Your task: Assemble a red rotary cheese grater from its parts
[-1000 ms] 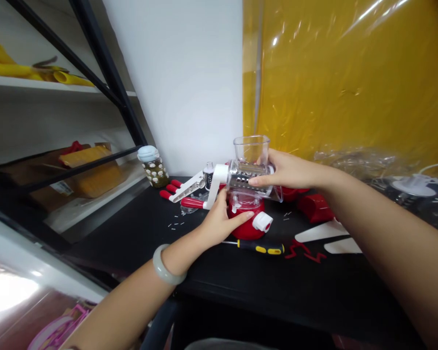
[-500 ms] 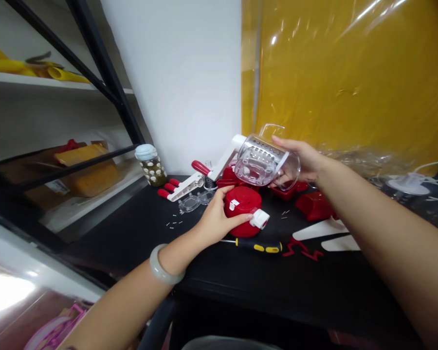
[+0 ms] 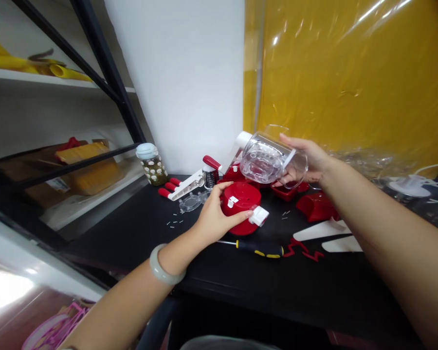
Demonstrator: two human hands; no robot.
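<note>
My left hand [image 3: 216, 214] grips a round red base [image 3: 243, 197] that has a white knob [image 3: 259, 216] on its right side. Held in my right hand [image 3: 306, 158] is a clear plastic housing [image 3: 264, 160], tilted above the base and apart from it. A white crank with a red handle [image 3: 211, 162] sticks out from the housing's left end. A screwdriver [image 3: 261, 248] with a black and yellow handle lies just in front of the base. Behind my left hand are a metal grater drum [image 3: 209, 177] and clear plastic parts [image 3: 190, 202].
White cranks with red handles [image 3: 182, 187] and a jar [image 3: 151, 164] stand at the back left. Small pins lie on the black table [image 3: 142, 243]. To the right are red parts [image 3: 317, 206], white strips [image 3: 319, 229] and thin red pieces [image 3: 308, 253]. A shelf is left.
The clear housing has moved slightly right and turned, showing its end more. The red base has shifted a little left and up with my left hand. The screwdriver has rolled slightly.
</note>
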